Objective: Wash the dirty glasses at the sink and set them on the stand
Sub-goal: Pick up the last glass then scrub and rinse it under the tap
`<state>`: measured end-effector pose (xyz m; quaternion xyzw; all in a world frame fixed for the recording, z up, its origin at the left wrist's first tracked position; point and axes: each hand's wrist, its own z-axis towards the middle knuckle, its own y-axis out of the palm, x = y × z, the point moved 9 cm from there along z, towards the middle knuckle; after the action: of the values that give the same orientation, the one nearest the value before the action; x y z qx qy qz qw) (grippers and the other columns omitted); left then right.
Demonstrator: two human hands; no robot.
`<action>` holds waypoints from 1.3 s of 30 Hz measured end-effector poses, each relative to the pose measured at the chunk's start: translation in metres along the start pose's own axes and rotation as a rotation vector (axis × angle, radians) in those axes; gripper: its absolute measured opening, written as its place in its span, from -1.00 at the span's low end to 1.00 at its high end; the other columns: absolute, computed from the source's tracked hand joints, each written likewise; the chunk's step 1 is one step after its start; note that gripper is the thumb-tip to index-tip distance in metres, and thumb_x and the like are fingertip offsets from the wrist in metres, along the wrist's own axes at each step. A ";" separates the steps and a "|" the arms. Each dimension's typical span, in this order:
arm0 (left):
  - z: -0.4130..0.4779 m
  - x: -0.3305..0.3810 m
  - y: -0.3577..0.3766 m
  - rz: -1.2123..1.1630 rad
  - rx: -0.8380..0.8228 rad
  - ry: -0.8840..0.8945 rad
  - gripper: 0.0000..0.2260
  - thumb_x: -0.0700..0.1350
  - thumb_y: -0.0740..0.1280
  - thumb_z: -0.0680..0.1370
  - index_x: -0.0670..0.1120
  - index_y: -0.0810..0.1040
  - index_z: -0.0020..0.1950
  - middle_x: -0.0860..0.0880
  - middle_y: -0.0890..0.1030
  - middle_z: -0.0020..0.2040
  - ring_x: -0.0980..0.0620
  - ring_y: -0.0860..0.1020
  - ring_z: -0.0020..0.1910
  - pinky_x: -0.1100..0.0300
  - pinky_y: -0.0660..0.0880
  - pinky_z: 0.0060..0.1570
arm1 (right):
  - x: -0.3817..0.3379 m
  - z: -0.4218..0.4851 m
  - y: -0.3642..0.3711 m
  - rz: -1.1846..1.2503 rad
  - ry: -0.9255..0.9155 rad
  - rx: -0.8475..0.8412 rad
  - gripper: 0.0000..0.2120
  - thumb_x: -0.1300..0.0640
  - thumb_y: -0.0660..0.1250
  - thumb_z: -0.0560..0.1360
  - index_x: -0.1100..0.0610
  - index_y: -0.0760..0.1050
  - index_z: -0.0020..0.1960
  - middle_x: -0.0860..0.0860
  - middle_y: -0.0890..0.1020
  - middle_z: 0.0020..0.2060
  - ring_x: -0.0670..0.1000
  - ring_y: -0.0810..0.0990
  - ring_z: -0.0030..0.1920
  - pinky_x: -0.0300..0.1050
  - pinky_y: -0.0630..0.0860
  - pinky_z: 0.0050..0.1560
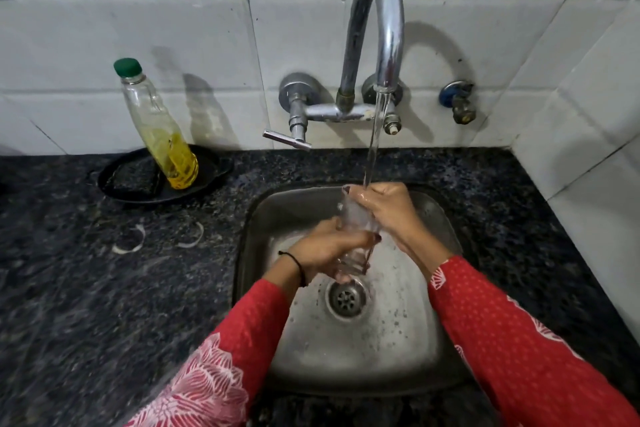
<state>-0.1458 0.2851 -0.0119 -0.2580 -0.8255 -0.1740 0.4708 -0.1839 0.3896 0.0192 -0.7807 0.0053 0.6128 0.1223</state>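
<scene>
A clear drinking glass (356,218) is held tilted over the steel sink (346,374), its mouth up under the running water. My left hand (325,250) grips its lower part and base. My right hand (391,208) is closed over its upper part at the rim, where the stream from the curved chrome tap (377,31) lands. Both hands are wet. No stand is in view.
A clear bottle (156,128) with a green cap and yellow liquid stands on a black tray (124,180) at the back left of the dark granite counter (86,288). The tap lever (285,139) points left. A small valve (459,101) sits on the tiled wall. The drain (346,298) lies below the hands.
</scene>
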 end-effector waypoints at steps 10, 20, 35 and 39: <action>-0.006 -0.006 0.010 -0.388 -0.224 -0.083 -0.76 -0.02 0.35 0.49 -0.11 0.57 0.09 -0.12 0.63 -0.02 -0.03 0.63 -0.18 0.18 0.57 -0.39 | 0.000 0.001 -0.002 0.167 0.046 0.001 -0.86 0.17 0.45 0.42 0.23 0.60 -0.25 0.12 0.62 -0.35 0.02 0.55 -0.33 -0.15 0.50 -0.26; 0.000 0.004 0.003 -0.248 -0.136 0.065 -0.63 -0.17 0.40 0.43 -0.16 0.47 0.21 -0.15 0.59 -0.04 -0.11 0.60 -0.14 0.19 0.57 -0.40 | -0.004 -0.004 -0.006 0.186 -0.003 0.050 -0.74 0.14 0.48 0.40 0.34 0.55 -0.26 0.16 0.52 -0.39 0.06 0.46 -0.36 -0.08 0.43 -0.24; 0.017 -0.026 -0.017 -0.286 0.154 0.332 -0.37 -0.30 0.55 0.28 -0.15 0.44 0.31 -0.14 0.55 0.25 -0.07 0.52 0.25 -0.08 0.47 0.26 | -0.009 -0.023 -0.002 -0.207 -0.280 -0.029 -0.48 0.21 0.58 0.24 0.04 0.53 0.17 -0.01 0.64 0.00 -0.07 0.65 0.01 -0.05 0.59 0.12; 0.019 -0.056 -0.019 -0.630 0.119 0.188 -0.49 -0.36 0.35 0.48 -0.13 0.36 0.41 -0.10 0.60 0.13 -0.05 0.58 0.08 -0.06 0.42 0.29 | -0.013 -0.028 -0.008 -0.133 -0.386 0.088 -0.50 0.21 0.57 0.26 -0.06 0.51 0.14 -0.03 0.60 0.07 -0.08 0.58 0.10 -0.14 0.55 0.12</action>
<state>-0.1463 0.2652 -0.0709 0.0551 -0.8263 -0.2856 0.4823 -0.1589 0.3904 0.0390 -0.6413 -0.0432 0.7407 0.1953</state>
